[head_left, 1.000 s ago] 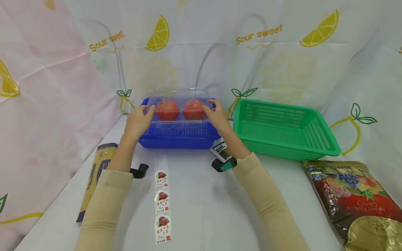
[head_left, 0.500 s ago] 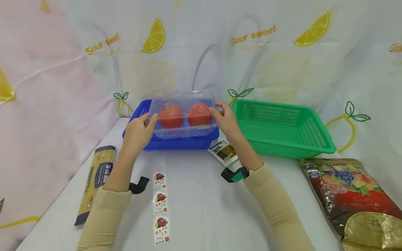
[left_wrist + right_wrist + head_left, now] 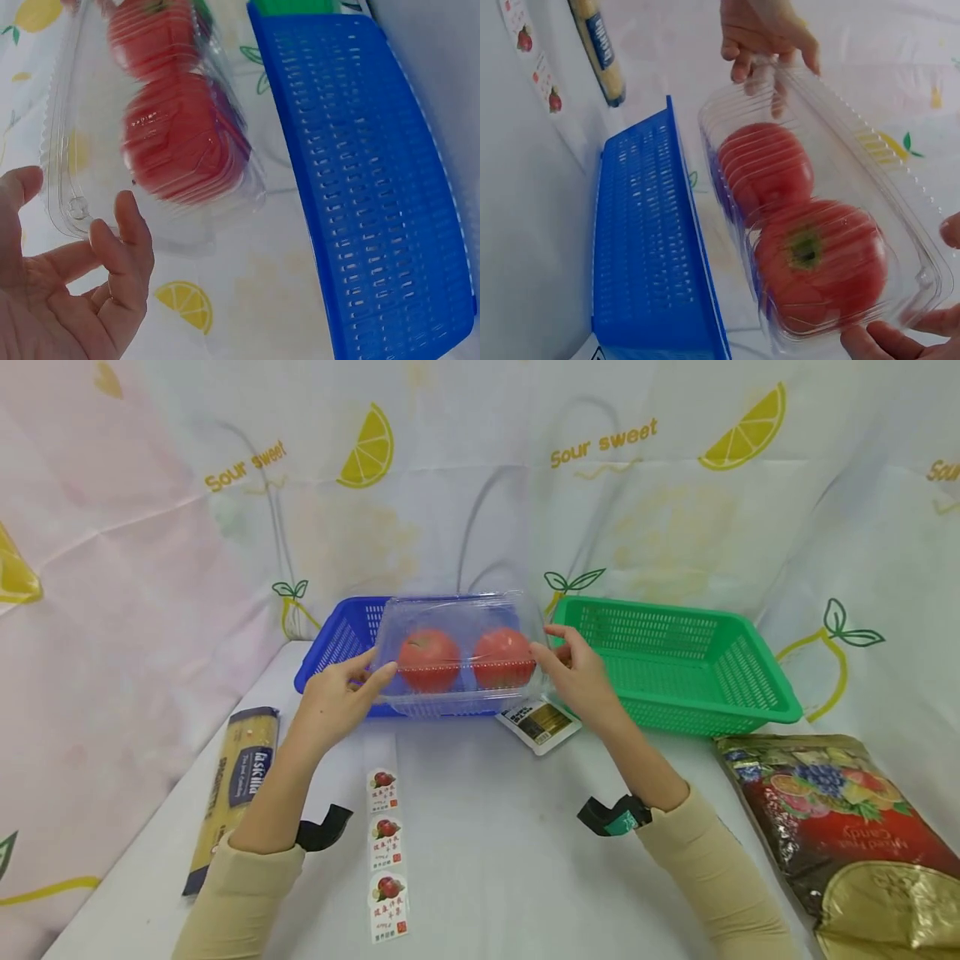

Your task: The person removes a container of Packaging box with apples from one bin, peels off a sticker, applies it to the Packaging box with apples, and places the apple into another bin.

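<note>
A clear plastic clamshell box (image 3: 467, 700) with two red apples in it, one on the left (image 3: 428, 653) and one on the right (image 3: 504, 652), is held up between both hands. My left hand (image 3: 336, 703) pinches its left end, thumb towards the near edge. At the opposite end, my right hand (image 3: 587, 681) grips the corner with thumb and fingers. Below and behind the box is a blue perforated basket (image 3: 336, 647), partly covered by it in the head view. In the right wrist view, the box (image 3: 922, 247) is beside the basket's rim, with both apples visible through its ribbed plastic.
A green basket (image 3: 675, 727) stands at the right, with a fruit candy bag (image 3: 855, 835) in front. A small white-and-gold packet (image 3: 542, 727) lies near the blue basket. Spaghetti (image 3: 232, 785) lies at the left, beside a strip of apple stickers (image 3: 387, 843).
Both hands have brought the box with the apples towards me and to the right, away from over the blue basket's middle. More of the basket's left side now shows.
</note>
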Motion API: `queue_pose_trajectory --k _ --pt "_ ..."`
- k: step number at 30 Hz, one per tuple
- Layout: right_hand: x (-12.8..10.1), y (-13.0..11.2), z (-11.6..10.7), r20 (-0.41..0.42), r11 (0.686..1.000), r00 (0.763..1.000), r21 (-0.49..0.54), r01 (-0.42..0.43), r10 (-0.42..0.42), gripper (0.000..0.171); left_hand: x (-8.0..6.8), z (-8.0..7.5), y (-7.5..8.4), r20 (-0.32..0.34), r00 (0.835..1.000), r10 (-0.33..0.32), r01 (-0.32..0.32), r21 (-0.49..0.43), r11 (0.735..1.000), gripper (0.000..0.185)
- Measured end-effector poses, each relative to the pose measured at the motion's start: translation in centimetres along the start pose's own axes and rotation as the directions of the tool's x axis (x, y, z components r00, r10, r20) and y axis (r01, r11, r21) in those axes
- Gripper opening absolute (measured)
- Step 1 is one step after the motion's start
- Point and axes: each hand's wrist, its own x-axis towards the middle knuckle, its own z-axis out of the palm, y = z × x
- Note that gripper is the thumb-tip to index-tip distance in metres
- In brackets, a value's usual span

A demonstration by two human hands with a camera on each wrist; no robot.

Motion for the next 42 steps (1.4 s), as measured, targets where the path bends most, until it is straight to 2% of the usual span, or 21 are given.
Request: queue_pose_trajectory --k 4,11,22,30,33,37,42 --pt "-1.3 0.2 -0.8 0.014 0.999 1.000 -0.046 0.011 -0.011 0.058 -0.7 0.2 0.2 0.075 0.997 -0.012 0.014 -0.038 0.999 0.071" --pt "-3.7 0.7 -1.8 0.034 0.998 0.999 -0.063 -0.019 0.022 0.055 -2.1 0.9 0.9 0.115 0.993 0.015 -0.011 -0.039 0.999 0.070" --pt "-7.5 1.9 -3.0 0.039 0.997 0.999 -0.063 -0.033 0.035 0.053 -4.7 2.3 1.0 0.242 0.969 0.048 -0.012 -0.148 0.989 0.070" --pt "-10.4 2.8 -3.8 0.039 0.999 0.999 -0.047 -0.026 0.028 0.050 -6.6 3.3 1.7 0.257 0.962 0.094 -0.053 -0.164 0.985 0.069" --pt "-11.6 3.0 -3.9 0.035 0.999 0.999 -0.037 -0.023 0.025 0.049 -7.2 3.8 1.9 0.268 0.959 0.095 -0.043 -0.193 0.980 0.069" --pt "-13.1 3.4 -3.9 0.027 0.999 0.998 -0.024 -0.047 0.048 0.049 -8.0 4.7 1.9 0.267 0.958 0.104 -0.043 -0.226 0.973 0.068" --pt "-14.5 4.4 -3.8 0.024 0.996 0.996 0.016 -0.085 0.085 0.049 -8.7 6.1 1.5 0.253 0.960 0.121 -0.063 -0.225 0.972 0.066"
